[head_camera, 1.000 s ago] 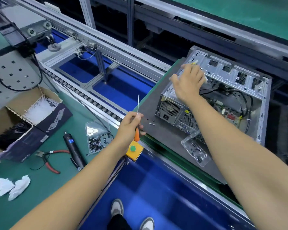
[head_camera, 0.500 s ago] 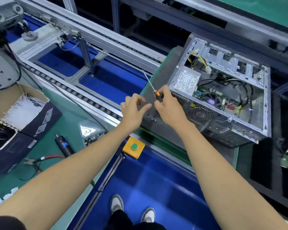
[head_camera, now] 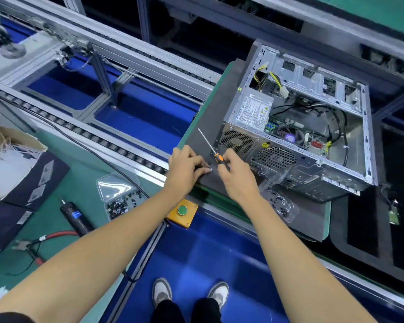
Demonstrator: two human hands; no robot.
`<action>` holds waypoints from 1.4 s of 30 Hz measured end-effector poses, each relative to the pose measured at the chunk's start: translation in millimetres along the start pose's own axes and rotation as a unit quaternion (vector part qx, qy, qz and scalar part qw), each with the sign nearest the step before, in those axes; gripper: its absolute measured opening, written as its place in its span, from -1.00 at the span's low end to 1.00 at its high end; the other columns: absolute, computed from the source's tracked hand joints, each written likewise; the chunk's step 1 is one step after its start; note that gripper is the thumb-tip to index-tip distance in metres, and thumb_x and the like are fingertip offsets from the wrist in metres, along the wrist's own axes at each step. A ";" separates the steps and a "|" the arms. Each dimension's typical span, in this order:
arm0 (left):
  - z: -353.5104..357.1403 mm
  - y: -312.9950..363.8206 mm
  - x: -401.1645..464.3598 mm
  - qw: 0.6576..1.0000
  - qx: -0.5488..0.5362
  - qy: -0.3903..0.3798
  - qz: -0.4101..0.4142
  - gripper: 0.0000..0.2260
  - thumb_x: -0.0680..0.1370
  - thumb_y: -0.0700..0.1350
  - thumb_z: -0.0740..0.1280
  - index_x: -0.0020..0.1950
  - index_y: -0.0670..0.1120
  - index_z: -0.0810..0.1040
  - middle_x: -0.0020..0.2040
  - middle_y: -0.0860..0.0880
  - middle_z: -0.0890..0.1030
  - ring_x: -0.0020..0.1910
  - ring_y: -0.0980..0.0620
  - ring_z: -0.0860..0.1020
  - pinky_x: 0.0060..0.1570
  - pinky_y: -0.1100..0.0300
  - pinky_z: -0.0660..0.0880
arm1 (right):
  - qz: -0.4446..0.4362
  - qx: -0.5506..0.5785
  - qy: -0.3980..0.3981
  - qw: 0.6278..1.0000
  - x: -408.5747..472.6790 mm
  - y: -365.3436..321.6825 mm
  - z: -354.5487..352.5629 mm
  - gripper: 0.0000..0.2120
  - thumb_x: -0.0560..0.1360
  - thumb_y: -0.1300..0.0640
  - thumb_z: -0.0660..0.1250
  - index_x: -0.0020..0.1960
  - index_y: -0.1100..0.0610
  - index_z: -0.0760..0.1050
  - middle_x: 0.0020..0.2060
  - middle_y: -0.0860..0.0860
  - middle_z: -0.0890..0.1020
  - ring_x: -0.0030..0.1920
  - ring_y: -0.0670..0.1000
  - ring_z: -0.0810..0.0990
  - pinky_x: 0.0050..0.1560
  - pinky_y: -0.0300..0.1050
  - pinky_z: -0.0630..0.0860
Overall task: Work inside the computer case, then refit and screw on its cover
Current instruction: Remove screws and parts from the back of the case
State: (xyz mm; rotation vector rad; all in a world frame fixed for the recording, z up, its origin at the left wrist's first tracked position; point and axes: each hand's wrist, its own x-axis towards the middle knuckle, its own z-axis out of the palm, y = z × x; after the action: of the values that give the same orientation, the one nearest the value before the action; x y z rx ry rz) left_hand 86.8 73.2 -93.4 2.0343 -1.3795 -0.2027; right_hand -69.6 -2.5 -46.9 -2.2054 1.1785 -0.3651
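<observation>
Far left, a cardboard box (head_camera: 12,157) is sitting on the green bench (head_camera: 84,159), with an electric screwdriver (head_camera: 76,217) and a pair of red-handled pliers (head_camera: 40,241) lying just in front of it. Next along, a clear plastic tray of small dark screws (head_camera: 118,194) is lying open near the roller track (head_camera: 86,134). A yellow button box with a green button (head_camera: 182,212) is hanging off the bench edge, right below the hands.

In the middle, the left hand (head_camera: 184,169) is reaching onto the dark grey mat (head_camera: 210,127), fingers curled down and pinching at a small screw (head_camera: 211,169) lying there. Honestly can't tell whether it's actually lifting it or just touching it. Right beside it, the right hand (head_camera: 234,173) is gripping the orange and black handle of a thin screwdriver (head_camera: 210,148), with the metal shaft pointing up and away to the left.

The computer case (head_camera: 296,127) is lying on its side on the mat, just right of the hands, open side up, so the power supply, board and cables are showing. No cover on it. A second clear tray of screws (head_camera: 281,206) is sitting just in front of the case, near the right forearm.
</observation>
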 end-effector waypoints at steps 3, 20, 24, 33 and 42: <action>-2.8 -1.8 1.7 0.988 -0.143 0.018 -0.061 -0.95 0.57 -0.01 0.44 -0.04 0.04 0.66 -0.09 0.12 0.63 0.00 0.04 0.56 0.07 0.08 0.46 | 0.024 0.023 -0.017 0.999 -8.2 5.5 12.5 -0.84 0.45 -0.12 0.12 -0.11 -0.04 0.27 -0.40 -0.08 0.49 -0.36 0.08 0.39 -0.32 -0.04 0.32; -26.1 4.0 21.4 0.789 -0.584 0.001 -0.191 -0.88 0.62 -0.22 0.38 0.15 -0.17 0.59 0.07 -0.15 0.72 0.14 -0.08 0.69 0.03 0.22 0.62 | 0.051 0.067 0.004 0.996 -20.2 14.8 36.6 -0.85 0.48 -0.09 0.13 -0.13 -0.01 0.30 -0.37 -0.11 0.51 -0.35 -0.04 0.40 -0.28 -0.06 0.41; -25.0 6.9 20.3 0.800 -0.571 -0.016 -0.180 -0.91 0.61 -0.18 0.40 0.09 -0.13 0.66 0.05 -0.13 0.73 0.13 -0.08 0.69 0.04 0.22 0.62 | 0.056 0.055 0.018 0.997 -28.9 13.2 40.7 -0.83 0.49 -0.10 0.11 -0.13 0.00 0.29 -0.38 -0.04 0.51 -0.34 0.00 0.42 -0.27 -0.04 0.43; -6.9 27.6 18.2 0.756 -0.612 0.049 -0.227 -0.87 0.62 -0.15 0.39 0.12 -0.17 0.62 -0.05 -0.10 0.72 0.05 -0.09 0.71 -0.05 0.20 0.64 | 0.088 0.126 0.065 0.986 -46.6 4.1 48.8 -0.84 0.50 -0.04 0.14 -0.21 0.00 0.25 -0.41 0.02 0.47 -0.35 0.06 0.35 -0.31 0.03 0.41; 7.9 40.2 10.7 0.718 -0.646 0.022 -0.258 -0.86 0.59 -0.16 0.44 0.09 -0.18 0.61 0.09 -0.19 0.70 0.11 -0.08 0.70 -0.06 0.16 0.65 | 0.126 0.163 0.083 0.975 -65.9 -0.7 46.7 -0.83 0.52 -0.06 0.10 -0.24 -0.08 0.26 -0.42 -0.02 0.43 -0.40 0.04 0.33 -0.35 -0.04 0.32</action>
State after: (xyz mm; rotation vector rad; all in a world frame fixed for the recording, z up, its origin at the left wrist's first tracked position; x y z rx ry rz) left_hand 56.8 51.4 -73.0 1.0614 -0.2659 -1.0232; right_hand -83.2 69.8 -80.2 -1.7479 1.3617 -0.5977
